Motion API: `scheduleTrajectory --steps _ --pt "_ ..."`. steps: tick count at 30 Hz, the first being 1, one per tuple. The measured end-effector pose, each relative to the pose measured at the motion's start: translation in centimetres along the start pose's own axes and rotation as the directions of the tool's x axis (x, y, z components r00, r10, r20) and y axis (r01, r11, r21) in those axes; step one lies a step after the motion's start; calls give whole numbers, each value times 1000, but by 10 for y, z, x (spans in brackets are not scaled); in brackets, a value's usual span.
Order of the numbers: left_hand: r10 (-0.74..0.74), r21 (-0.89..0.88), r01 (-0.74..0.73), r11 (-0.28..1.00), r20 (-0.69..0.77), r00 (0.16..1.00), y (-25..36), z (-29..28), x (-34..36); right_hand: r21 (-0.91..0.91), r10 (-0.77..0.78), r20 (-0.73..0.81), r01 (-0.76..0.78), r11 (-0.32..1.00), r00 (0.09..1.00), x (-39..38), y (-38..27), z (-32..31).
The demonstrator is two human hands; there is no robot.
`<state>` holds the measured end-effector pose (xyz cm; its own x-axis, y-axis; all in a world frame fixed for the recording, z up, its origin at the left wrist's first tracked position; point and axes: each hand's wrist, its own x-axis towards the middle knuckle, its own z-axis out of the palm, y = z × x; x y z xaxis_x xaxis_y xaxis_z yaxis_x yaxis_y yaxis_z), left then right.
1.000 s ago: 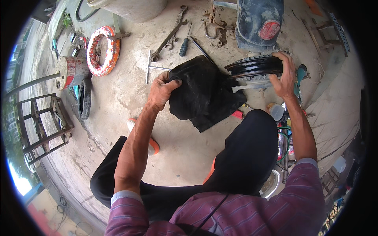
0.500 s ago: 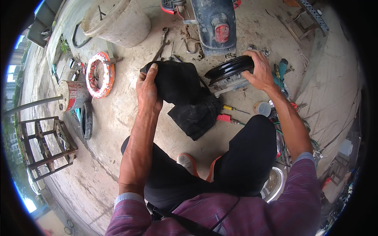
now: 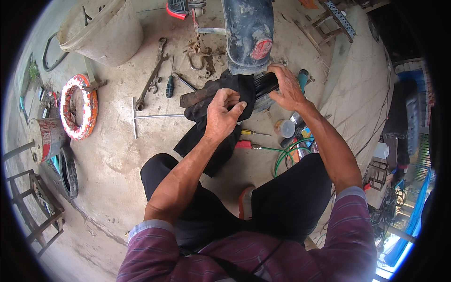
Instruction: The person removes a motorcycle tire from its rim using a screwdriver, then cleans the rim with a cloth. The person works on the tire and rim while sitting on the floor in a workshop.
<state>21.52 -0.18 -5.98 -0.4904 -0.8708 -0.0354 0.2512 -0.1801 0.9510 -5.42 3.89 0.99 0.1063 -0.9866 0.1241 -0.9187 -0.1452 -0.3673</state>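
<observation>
A black cloth (image 3: 225, 151) hangs between my knees, its upper part pressed against the side of a glossy black wheel rim (image 3: 266, 84). My left hand (image 3: 221, 112) is closed on a fold of the cloth beside the rim, fingers curled and thumb against it. Around the rim's right edge my right hand (image 3: 285, 88) is closed, thumb below and fingers above. The rim stands tilted, and the cloth and my hands hide much of it. Just beyond it is the dusty rear mudguard (image 3: 246, 33) with a red reflector.
Left of the cloth lie wrenches (image 3: 151, 77), a T-handle wrench (image 3: 135, 117) and a screwdriver (image 3: 169, 87). A yellow screwdriver (image 3: 253, 133), a red-handled tool (image 3: 243, 144) on a green hose and a clear cup (image 3: 284, 128) are nearer. A bucket (image 3: 105, 40) and wrapped tyre (image 3: 66, 110) stand left.
My left hand has moved right, bringing the cloth against the rim. The rim has shifted left and turned, still in my right hand. The whole view has swung to the right.
</observation>
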Motion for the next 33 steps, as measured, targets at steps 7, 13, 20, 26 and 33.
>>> scheduleTrajectory --steps 7,13,20,26,33 --pt "363 495 -361 790 96 927 20 15 16 -56 -105 -143 98 994 984 8 -35 22" --pt "307 811 -178 558 -2 952 22 1 30 -2 -5 -152 5 1000 988 0 -21 24" --pt "213 618 -236 750 112 971 -12 -16 37 92 -24 -243 48 995 970 1 -4 24" --pt "108 395 -184 900 208 972 -49 -59 35 206 29 -299 35 978 954 -3 22 20" --pt "160 710 -221 669 153 975 -8 13 59 193 -3 -332 71 979 943 -3 30 24"
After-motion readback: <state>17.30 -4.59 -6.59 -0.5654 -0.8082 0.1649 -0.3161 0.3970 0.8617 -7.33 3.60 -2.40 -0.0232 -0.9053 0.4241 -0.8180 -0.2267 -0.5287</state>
